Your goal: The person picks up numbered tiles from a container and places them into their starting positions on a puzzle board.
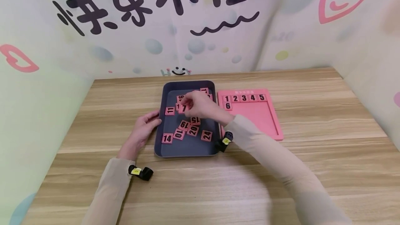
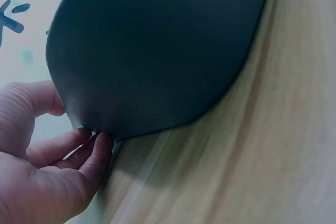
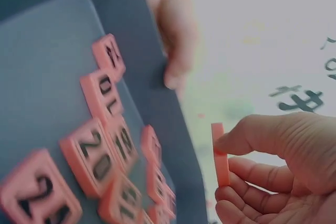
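My right hand (image 1: 201, 105) pinches a pink number tile marked 7 (image 1: 184, 109) between thumb and fingers, above the dark grey tray (image 1: 165, 148). In the right wrist view the tile (image 3: 220, 156) shows edge-on. At the tray's left side my left hand (image 1: 145, 129) holds the rim, and the left wrist view has its fingertips against the outer wall (image 2: 147, 77). Loose pink tiles lie scattered in the tray, among them 14 (image 1: 167, 138), 24 (image 1: 206, 135), 20 (image 1: 192, 130) and 11 (image 1: 170, 110). Some tiles are partly hidden behind my right hand.
Right of the tray lies a pink board (image 1: 256, 114) with a raised frame. Tiles 1 to 5 form its top row, and tile 6 (image 1: 227, 106) sits below the 1. A printed white backdrop (image 1: 200, 44) stands behind the wooden table (image 1: 200, 190).
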A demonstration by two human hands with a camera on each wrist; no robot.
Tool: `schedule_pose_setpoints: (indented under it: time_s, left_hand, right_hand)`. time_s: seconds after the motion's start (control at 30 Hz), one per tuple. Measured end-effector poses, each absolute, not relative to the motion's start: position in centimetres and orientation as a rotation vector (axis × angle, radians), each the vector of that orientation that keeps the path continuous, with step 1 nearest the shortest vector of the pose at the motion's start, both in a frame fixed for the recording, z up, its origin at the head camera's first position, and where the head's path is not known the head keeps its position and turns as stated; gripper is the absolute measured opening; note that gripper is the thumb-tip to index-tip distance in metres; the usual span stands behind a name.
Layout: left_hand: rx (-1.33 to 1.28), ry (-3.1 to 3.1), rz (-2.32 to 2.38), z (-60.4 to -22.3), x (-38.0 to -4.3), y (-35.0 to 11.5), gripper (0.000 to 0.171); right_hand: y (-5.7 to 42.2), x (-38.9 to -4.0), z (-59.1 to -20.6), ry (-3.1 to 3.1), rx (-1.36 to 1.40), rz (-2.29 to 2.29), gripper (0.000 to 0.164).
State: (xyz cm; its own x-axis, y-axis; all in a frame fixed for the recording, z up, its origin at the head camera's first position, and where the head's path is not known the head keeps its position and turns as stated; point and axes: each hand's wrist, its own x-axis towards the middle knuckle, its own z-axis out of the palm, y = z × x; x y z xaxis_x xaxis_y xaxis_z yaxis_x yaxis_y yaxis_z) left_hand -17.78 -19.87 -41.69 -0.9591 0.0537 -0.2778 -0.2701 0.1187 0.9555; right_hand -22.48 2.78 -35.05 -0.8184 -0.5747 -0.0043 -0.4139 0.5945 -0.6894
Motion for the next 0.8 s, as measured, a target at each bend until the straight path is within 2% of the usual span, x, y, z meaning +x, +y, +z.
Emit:
schedule_pose_setpoints:
  time_s: [0.4,0.8]
  left_hand:
    - [-0.235,2.151,1.924,-41.8,-17.7,-20.0,0.050]
    - [-0.228,2.145,1.932,-41.7,-17.8,-19.9,0.050]
  right_hand:
    - [11.8,-22.9,-34.8,2.649,-0.679,-1.134,0.032]
    - [18.1,-23.6,-38.3,2.752,-0.593,-0.975,0.028]
